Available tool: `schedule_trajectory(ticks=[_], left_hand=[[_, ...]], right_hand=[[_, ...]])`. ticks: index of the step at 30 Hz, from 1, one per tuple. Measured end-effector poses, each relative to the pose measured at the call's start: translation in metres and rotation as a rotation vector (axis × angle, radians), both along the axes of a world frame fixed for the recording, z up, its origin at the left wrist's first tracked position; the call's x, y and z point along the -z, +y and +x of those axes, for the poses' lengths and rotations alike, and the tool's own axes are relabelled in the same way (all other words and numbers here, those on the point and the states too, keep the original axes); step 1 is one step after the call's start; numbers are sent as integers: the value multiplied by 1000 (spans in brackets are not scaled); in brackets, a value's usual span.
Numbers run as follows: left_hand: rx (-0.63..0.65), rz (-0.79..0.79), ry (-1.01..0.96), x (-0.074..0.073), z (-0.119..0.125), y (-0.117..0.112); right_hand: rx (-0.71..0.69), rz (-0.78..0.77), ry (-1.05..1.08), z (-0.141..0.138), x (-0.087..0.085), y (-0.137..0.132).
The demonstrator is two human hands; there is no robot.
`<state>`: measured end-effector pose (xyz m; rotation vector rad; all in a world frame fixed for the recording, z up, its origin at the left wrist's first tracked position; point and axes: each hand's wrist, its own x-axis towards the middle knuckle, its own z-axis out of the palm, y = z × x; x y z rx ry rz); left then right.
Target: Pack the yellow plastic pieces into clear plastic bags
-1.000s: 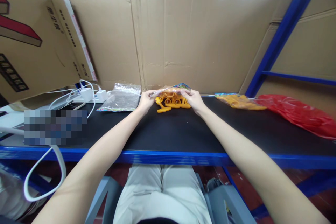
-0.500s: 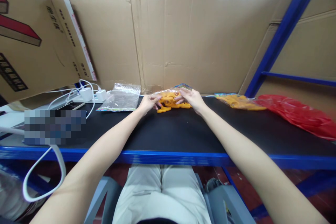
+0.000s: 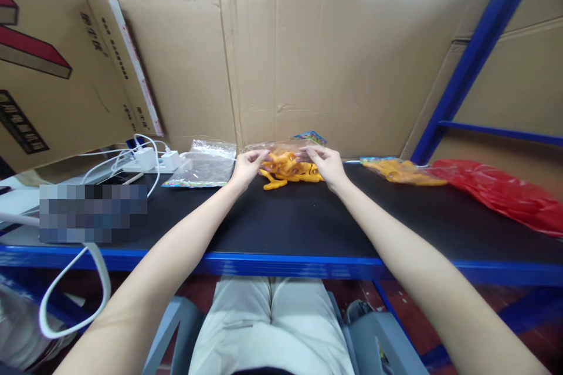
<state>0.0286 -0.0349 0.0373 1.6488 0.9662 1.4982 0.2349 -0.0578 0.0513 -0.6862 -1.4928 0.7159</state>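
Observation:
Between my hands is a clear plastic bag (image 3: 275,145) with a colourful printed header (image 3: 311,137) at its far right. My left hand (image 3: 248,167) pinches the bag's near left edge. On the other side, my right hand (image 3: 328,165) has thumb and fingers closed on its right edge. Several yellow-orange plastic pieces (image 3: 290,172) lie beneath and just in front of the bag; at least one shows behind the film. One piece (image 3: 275,184) sticks out toward me on the black tabletop. Whether the others are inside the bag I cannot tell.
At left lies a flat clear bag (image 3: 202,161), beside a white power strip (image 3: 134,165) with chargers and cables. On the right are a filled bag of yellow pieces (image 3: 396,171) and a red plastic bag (image 3: 497,190). A cardboard wall (image 3: 325,70) closes the back.
Both hands have drawn the bag's film up and taut above the yellow pieces. Its printed header has risen a little, and more of the pieces show below.

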Motion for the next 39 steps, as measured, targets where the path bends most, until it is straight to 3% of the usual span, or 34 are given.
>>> schedule_trajectory(ticks=[3, 7, 10, 18, 22, 28, 34, 39], left_hand=[[-9, -1, -5, 1, -1, 1], [-75, 127, -47, -4, 1, -1], [-94, 208, -97, -10, 4, -3], [20, 231, -184, -23, 6, -13], [57, 190, -264, -28, 3, -14], [164, -11, -304, -25, -20, -4], [212, 25, -212, -33, -30, -12], [232, 63, -249, -46, -29, -27]], right_hand=[[5, -5, -22, 0, 0, -1], [150, 162, -121, 0, -3, -5], [173, 256, -177, 1, -7, -8], [199, 398, -332, 6, -21, -30], [179, 385, -403, 5, -25, -38], [77, 422, -472, 3, -25, -39], [65, 455, -614, -2, -25, -45], [69, 510, -662, -3, -28, -53]])
